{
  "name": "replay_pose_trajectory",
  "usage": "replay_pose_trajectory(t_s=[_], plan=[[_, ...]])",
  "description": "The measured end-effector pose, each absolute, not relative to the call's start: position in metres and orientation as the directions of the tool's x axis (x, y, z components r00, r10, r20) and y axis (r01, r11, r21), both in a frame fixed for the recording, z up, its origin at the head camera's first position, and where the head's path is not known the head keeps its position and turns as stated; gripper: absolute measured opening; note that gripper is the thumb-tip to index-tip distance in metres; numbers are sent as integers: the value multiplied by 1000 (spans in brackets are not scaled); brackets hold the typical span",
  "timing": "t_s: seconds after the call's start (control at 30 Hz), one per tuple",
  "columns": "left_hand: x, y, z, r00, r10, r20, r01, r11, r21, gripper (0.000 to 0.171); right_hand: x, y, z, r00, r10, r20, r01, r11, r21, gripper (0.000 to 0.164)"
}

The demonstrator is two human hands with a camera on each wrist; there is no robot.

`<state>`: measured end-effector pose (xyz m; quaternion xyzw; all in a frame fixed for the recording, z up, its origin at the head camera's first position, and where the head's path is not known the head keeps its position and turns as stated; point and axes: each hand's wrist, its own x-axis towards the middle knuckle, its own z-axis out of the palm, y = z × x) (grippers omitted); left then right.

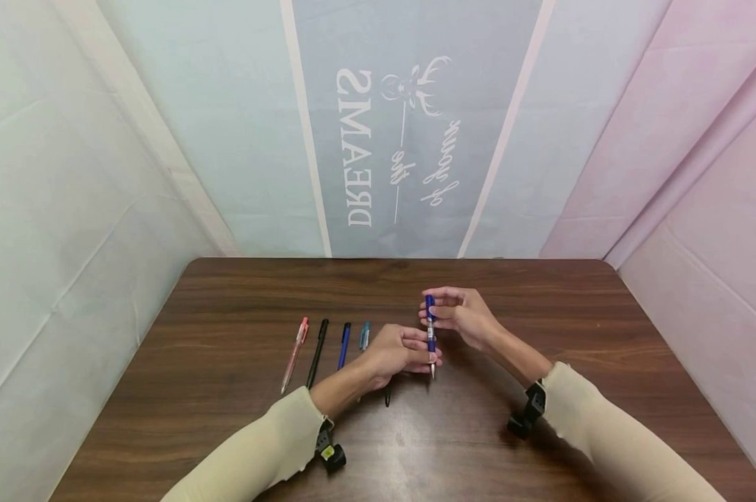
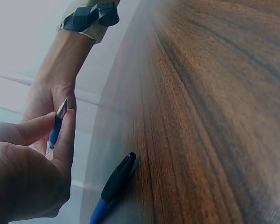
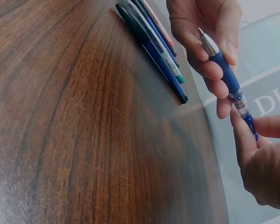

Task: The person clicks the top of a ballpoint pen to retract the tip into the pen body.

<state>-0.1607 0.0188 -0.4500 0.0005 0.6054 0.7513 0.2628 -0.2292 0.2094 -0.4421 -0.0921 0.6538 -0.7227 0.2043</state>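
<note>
A blue pen with a clear, labelled middle is held between both hands, its silver tip pointing toward the person. My left hand pinches it near the tip between thumb and fingers. Higher up, the thumb and fingers of my right hand grip its blue top end. In the right wrist view the same pen shows its silver cone and blue grip. Below the left hand lies a blue pen with a black end, mostly hidden from the head view.
Left of the hands, a pink pen, a black pen, a blue pen and a teal-topped clear pen lie side by side on the brown wooden table. Printed cloth hangs behind the table.
</note>
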Motion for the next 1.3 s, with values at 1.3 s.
replay_pose_trajectory(t_s=[1.3], plan=[[-144, 3, -449, -922, 342, -180, -16, 432, 902, 55, -220, 206, -455, -853, -491, -177, 148, 97, -984, 55]])
